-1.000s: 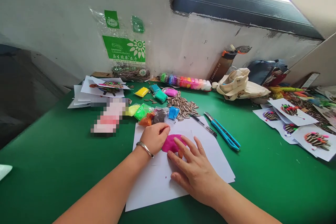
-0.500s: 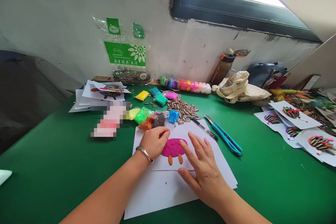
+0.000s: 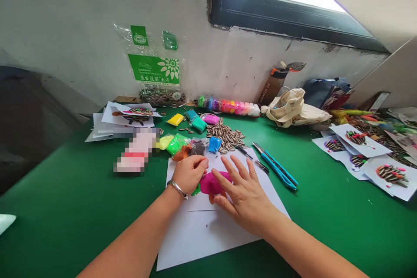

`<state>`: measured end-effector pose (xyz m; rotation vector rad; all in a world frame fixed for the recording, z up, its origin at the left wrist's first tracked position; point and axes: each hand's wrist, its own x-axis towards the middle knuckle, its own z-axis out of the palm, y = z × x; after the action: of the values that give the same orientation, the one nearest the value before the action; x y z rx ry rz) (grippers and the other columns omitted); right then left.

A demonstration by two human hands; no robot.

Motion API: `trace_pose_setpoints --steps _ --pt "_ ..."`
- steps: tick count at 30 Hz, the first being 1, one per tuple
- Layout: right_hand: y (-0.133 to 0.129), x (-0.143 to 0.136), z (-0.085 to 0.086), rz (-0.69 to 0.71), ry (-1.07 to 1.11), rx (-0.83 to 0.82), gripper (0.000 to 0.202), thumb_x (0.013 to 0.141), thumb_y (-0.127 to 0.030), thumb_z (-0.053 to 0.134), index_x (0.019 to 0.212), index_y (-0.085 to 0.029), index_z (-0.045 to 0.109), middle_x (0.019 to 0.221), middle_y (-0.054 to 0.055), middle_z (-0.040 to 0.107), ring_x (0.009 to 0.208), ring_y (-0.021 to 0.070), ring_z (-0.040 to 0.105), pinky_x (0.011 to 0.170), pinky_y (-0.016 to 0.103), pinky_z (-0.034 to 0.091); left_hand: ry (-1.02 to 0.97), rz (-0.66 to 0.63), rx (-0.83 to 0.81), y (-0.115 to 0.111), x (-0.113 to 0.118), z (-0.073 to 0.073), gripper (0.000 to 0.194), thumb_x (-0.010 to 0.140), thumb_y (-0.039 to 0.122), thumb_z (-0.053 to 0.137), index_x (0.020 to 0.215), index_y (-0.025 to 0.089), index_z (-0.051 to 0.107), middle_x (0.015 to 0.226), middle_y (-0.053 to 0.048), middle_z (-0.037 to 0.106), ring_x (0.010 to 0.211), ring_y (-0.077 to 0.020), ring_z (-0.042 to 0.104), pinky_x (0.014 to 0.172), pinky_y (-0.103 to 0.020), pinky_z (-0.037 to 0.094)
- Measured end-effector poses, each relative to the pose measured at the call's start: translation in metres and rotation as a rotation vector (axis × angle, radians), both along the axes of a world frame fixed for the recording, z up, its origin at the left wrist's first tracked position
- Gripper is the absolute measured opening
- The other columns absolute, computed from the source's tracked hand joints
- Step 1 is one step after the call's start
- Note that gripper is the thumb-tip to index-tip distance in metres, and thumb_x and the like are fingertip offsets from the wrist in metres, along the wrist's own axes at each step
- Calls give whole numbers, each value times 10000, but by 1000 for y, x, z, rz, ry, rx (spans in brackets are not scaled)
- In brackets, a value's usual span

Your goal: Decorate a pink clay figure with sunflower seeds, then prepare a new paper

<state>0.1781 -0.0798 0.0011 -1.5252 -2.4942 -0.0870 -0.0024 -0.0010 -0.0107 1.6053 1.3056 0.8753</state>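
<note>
White paper (image 3: 182, 243) lies on the green table, bearing a flat magenta clay oval (image 3: 208, 183) with orange clay pieces (image 3: 211, 198) at its lower edge. At the oval's upper left, my left hand (image 3: 190, 174) is closed, thumb and fingertips pinched together; whatever is between them is too small to make out. A bit of green clay (image 3: 196, 190) shows below that hand, beside the oval. My right hand (image 3: 243, 189) is spread over the oval's right part, fingers apart and holding nothing, hiding some of the magenta and orange clay.
Bagged clay (image 3: 177, 143) and a seed pile (image 3: 224, 134) lie beyond the paper. A pen (image 3: 252, 158) and a blue cutter (image 3: 276, 168) are on the right. Seed-decorated papers (image 3: 391, 176) lie far right, others (image 3: 107, 117) at left. A bottle (image 3: 273, 85) stands behind.
My right hand has moved left and slightly up, now covering more of the oval and an orange piece. Green clay shows beside the oval. My left hand stays pinched, shifted slightly.
</note>
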Motion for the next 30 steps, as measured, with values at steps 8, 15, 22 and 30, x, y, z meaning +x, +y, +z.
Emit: trace_pose_setpoints --steps 8,15,22,30 --pt "3 0 -13 -12 20 -50 524 922 -540 397 1351 -251 486 1507 91 323 1381 350 232 1089 628 152 -29 11 -29 0 0 -4 294 805 421 539 836 172 693 755 -57 736 657 -207 703 591 -289 554" --pt "9 7 -14 -26 39 -42 484 919 -525 418 1334 -293 508 1476 87 381 1366 361 266 1064 651 181 12 1 7 -1 0 -1 288 810 409 533 817 172 697 740 -52 734 671 -209 702 595 -280 542" --pt "0 41 -7 -18 49 -53 487 924 -513 421 1385 -358 432 1516 64 310 1375 340 261 1056 633 227 115 -15 46 -1 0 3 265 815 380 521 833 189 704 738 -21 729 652 -186 678 587 -262 508" --pt "-12 47 -15 -19 44 -164 543 929 -517 410 1443 -371 316 1558 76 180 1400 345 207 1054 620 254 188 -22 91 -3 2 7 251 819 354 510 836 205 710 737 5 722 677 -172 655 623 -255 479"
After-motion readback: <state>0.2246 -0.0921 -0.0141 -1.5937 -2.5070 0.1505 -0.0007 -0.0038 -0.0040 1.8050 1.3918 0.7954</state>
